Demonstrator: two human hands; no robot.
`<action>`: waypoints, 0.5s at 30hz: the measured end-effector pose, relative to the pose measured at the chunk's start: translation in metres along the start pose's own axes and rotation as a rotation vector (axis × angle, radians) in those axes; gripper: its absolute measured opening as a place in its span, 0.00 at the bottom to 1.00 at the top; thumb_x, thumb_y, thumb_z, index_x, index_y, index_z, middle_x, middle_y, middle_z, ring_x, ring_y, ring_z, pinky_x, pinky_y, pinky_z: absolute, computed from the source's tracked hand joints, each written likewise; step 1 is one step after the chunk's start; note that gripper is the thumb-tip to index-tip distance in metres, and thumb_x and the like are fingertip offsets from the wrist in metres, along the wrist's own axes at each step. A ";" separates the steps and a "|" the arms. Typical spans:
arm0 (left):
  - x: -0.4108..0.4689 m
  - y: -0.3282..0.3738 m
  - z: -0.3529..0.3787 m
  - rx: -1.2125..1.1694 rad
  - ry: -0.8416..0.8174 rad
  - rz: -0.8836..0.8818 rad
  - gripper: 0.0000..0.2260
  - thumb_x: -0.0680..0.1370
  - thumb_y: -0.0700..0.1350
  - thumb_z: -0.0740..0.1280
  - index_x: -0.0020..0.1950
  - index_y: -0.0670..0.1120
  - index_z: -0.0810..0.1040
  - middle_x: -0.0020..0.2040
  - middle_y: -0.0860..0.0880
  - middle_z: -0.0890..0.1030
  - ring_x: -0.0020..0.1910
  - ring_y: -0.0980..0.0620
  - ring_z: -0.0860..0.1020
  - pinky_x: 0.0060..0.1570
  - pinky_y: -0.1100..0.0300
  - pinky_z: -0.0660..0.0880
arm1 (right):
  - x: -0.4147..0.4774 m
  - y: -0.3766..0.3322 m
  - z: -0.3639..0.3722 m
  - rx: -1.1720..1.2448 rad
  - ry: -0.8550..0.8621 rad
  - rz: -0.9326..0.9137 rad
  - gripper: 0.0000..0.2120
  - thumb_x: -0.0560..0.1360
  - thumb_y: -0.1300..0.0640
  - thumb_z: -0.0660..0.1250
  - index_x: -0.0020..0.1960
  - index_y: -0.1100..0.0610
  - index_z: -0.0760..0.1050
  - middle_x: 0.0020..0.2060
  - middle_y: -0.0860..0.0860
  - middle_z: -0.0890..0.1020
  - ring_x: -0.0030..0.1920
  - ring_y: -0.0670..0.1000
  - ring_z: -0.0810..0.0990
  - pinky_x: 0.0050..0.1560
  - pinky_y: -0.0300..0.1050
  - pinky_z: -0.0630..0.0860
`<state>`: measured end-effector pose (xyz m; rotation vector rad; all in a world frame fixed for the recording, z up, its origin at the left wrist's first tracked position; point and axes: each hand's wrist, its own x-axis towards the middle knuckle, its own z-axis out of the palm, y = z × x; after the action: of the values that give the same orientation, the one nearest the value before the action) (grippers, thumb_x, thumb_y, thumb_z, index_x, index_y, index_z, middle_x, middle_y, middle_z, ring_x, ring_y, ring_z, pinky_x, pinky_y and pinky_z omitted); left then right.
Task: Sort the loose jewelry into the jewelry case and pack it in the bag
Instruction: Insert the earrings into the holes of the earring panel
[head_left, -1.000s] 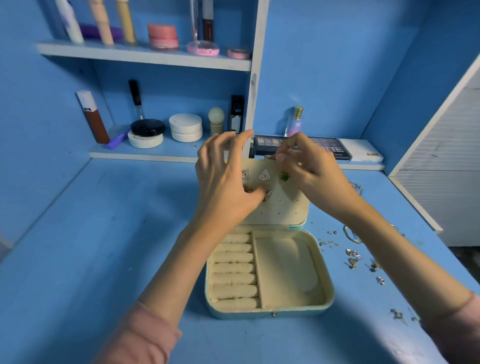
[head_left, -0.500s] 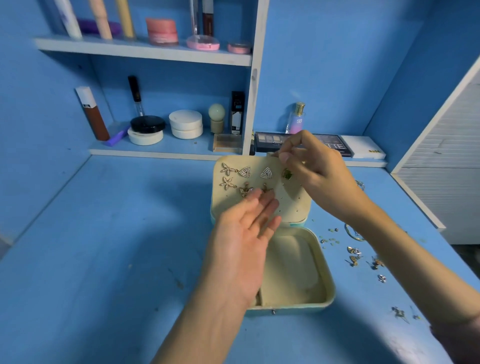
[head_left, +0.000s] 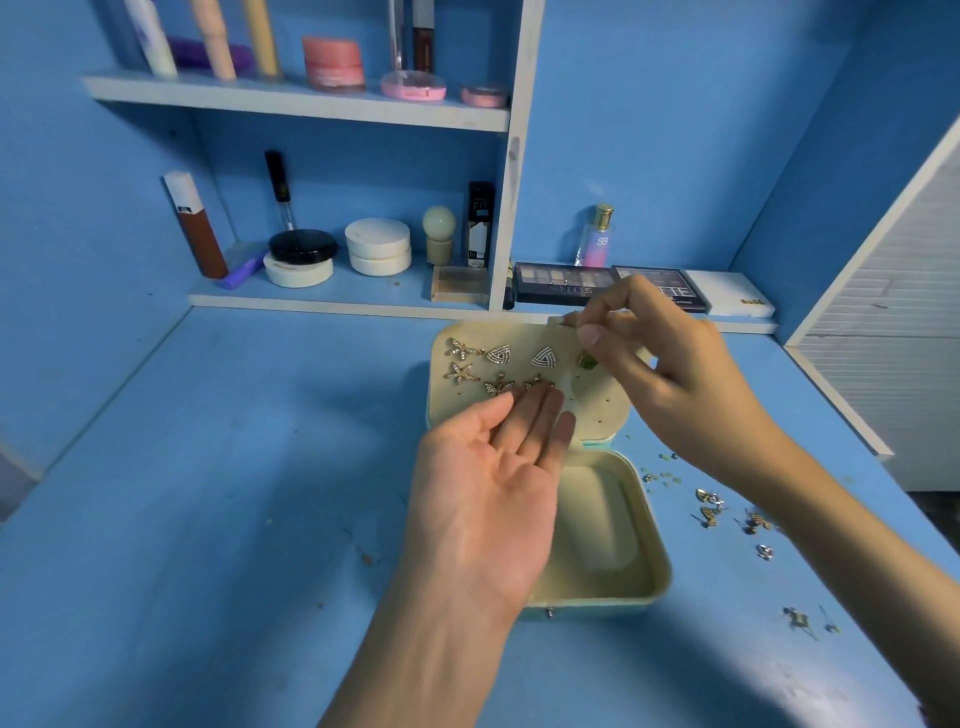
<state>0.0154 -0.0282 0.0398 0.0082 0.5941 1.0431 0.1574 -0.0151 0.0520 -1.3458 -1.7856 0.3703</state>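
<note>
Your left hand (head_left: 488, 499) has turned palm up and dropped from the lid (head_left: 524, 332) to hover over the jewelry case (head_left: 661, 571) tray. Its fingers are straight, and the star earrings (head_left: 461, 372) are now uncovered.

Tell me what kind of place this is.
Probably a home vanity corner: blue shelves hold cosmetic jars, an eyeshadow palette and a perfume bottle, and an open jewelry case sits on the desk.
</note>
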 end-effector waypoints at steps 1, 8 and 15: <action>-0.001 0.000 -0.001 0.008 0.000 0.000 0.10 0.80 0.36 0.57 0.55 0.32 0.75 0.56 0.36 0.80 0.60 0.41 0.77 0.64 0.47 0.71 | -0.003 -0.001 -0.001 -0.024 -0.001 -0.008 0.05 0.79 0.60 0.61 0.45 0.54 0.68 0.38 0.58 0.82 0.27 0.52 0.70 0.27 0.40 0.64; -0.015 0.001 -0.015 0.081 -0.041 0.005 0.26 0.68 0.41 0.66 0.66 0.37 0.74 0.61 0.40 0.79 0.64 0.43 0.76 0.66 0.48 0.70 | -0.036 -0.015 -0.007 -0.096 -0.040 -0.044 0.05 0.77 0.46 0.57 0.47 0.46 0.66 0.51 0.35 0.81 0.29 0.59 0.78 0.30 0.43 0.72; -0.026 -0.018 -0.031 0.153 0.013 0.036 0.22 0.68 0.44 0.69 0.62 0.41 0.78 0.55 0.39 0.83 0.61 0.45 0.78 0.64 0.48 0.72 | -0.080 -0.019 -0.001 -0.106 -0.135 -0.139 0.06 0.78 0.51 0.56 0.47 0.53 0.69 0.49 0.42 0.83 0.66 0.38 0.71 0.62 0.33 0.67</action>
<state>0.0060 -0.0664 0.0206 0.1466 0.6869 1.0316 0.1512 -0.0940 0.0298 -1.2856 -2.0233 0.3011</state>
